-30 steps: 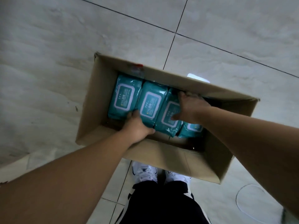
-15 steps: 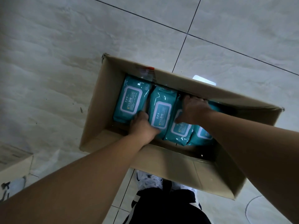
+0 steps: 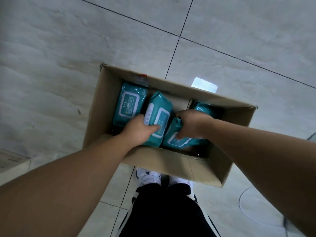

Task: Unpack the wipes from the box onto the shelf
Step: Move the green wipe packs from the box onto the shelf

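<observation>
Pale grey tiled floor (image 3: 68, 57), dark grout lines. Open cardboard box (image 3: 102, 103) stands on it, just ahead of white shoes (image 3: 148, 178) and black trousers (image 3: 167, 211). Four teal wipes packs are visible, all inside the box.

- Flat pack (image 3: 129, 105): lies label-up against the box's left wall, just beside the left hand (image 3: 139, 130); contact cannot be told.
- Left hand: grasping the second pack (image 3: 158, 117) at its near end, thumb laid across the white label. Pack tilted.
- Right hand (image 3: 189, 124): clenched round the third pack (image 3: 177, 141) from above, fingers pressed into the wrapper. Pack tilted, label facing up.
- Fourth pack (image 3: 203, 109): far right of box, behind the right hand, mostly hidden.

Bare box bottom shows between second and fourth packs. Bright light patch (image 3: 204, 85) on floor beyond the far wall. Another carton (image 3: 10, 161) at left border.
</observation>
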Demonstrator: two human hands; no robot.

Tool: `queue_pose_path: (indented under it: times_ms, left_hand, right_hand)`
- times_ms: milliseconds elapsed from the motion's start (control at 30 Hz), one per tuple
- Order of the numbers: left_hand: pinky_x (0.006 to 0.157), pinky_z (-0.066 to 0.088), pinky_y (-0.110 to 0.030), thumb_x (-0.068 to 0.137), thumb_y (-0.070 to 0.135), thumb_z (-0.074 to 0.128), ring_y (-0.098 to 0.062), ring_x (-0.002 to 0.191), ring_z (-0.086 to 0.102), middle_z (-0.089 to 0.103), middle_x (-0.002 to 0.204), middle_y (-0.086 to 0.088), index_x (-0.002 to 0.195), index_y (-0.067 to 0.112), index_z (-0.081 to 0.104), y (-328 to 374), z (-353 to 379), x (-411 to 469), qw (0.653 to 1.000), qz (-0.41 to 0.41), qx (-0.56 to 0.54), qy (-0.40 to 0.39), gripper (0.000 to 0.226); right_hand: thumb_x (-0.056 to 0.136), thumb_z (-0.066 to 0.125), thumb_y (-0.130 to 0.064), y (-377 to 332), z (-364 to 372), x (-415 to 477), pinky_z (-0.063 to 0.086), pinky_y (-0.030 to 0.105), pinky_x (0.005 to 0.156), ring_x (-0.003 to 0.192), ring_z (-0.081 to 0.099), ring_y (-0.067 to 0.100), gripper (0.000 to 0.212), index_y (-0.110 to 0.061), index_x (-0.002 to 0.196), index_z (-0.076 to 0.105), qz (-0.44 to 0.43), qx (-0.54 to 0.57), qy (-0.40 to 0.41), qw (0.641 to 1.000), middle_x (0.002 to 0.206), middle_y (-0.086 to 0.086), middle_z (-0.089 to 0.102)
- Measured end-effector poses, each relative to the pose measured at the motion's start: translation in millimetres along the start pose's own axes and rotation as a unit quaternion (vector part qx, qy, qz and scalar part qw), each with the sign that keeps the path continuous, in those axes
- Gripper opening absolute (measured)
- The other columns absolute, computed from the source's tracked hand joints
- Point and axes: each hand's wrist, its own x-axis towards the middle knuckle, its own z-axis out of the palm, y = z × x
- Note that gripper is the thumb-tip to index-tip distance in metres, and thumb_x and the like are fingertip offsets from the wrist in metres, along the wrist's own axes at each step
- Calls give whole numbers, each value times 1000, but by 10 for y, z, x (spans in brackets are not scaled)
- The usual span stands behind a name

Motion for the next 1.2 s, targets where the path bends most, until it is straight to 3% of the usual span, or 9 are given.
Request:
queue_pose_path:
  times_ms: [233, 400, 533, 600, 700, 833, 967, 1100, 1200]
  left_hand:
    - [89, 61, -45, 84, 34, 80, -18, 94, 74, 75, 110, -1, 118, 17, 67, 295, -529, -701, 999, 21, -24, -24, 40]
    - [84, 62, -42, 81, 32, 83, -14, 87, 75, 77, 100, 4, 107, 22, 69, 645, -965, -1354, 998, 65, -7, -14, 32]
    - [86, 61, -45, 75, 40, 84, -13, 88, 76, 78, 100, 6, 106, 25, 69, 1126, -1517, -2003, 992, 121, 7, -23, 38]
    - [88, 60, -47, 67, 50, 82, -14, 90, 76, 78, 101, 6, 108, 25, 71, 1430, -1821, -2337, 987, 153, 30, -25, 50]
    - [88, 60, -46, 80, 43, 80, -12, 87, 76, 79, 96, 6, 102, 23, 72, 1900, -2274, -2896, 979, 186, 77, -17, 31]
    - [87, 60, -45, 84, 42, 76, -12, 87, 75, 78, 95, 6, 100, 25, 73, 2493, -2834, -3748, 964, 235, 126, 1, 24]
    - [89, 58, -43, 89, 42, 74, -15, 93, 74, 77, 100, 2, 101, 25, 71, 2995, -3441, -4775, 941, 277, 193, 36, 22]
    - [77, 58, -28, 87, 48, 74, 1, 86, 69, 73, 95, 14, 94, 35, 67, 3301, -3999, -5933, 918, 299, 243, 92, 16]
    - [82, 60, -33, 73, 64, 72, 0, 88, 70, 74, 97, 16, 99, 35, 69, 3376, -4352, -6762, 911, 300, 248, 134, 39]
  right_hand:
    - [68, 87, -42, 22, -460, -891, 58, 37, 85, 95, 67, 18, 50, -30, 110, 64, 0, 91, 71, 993, 105, -5, 71]
    - [69, 88, -33, -53, -969, -1710, 58, 27, 81, 91, 67, 12, 47, -30, 110, 64, -9, 178, 97, 979, 104, -10, 71]
    - [70, 86, -28, -152, -1411, -2569, 46, 13, 60, 77, 65, 2, 32, -25, 95, 66, -28, 224, 123, 966, 88, -11, 72]
    - [69, 87, -24, -250, -1629, -3021, 52, 17, 63, 77, 69, 5, 30, -23, 93, 68, -43, 264, 138, 954, 86, -7, 75]
    - [67, 87, -24, -500, -1956, -3661, 61, 32, 76, 81, 72, 9, 31, -22, 92, 68, -77, 281, 152, 944, 89, -5, 77]
    - [69, 87, -20, -855, -2431, -4434, 61, 38, 78, 81, 74, 14, 31, -21, 94, 69, -146, 309, 172, 924, 91, -1, 77]
    - [73, 86, -6, -1208, -2971, -5300, 61, 49, 86, 88, 76, 28, 31, -9, 100, 71, -199, 353, 191, 894, 96, 9, 79]
    - [79, 82, -4, -1619, -3492, -6251, 61, 41, 88, 92, 76, 24, 30, -10, 106, 70, -263, 355, 195, 876, 101, 6, 79]
    - [81, 79, -1, -1976, -3779, -6884, 61, 39, 88, 95, 76, 24, 31, -8, 109, 69, -316, 351, 199, 859, 104, 6, 79]
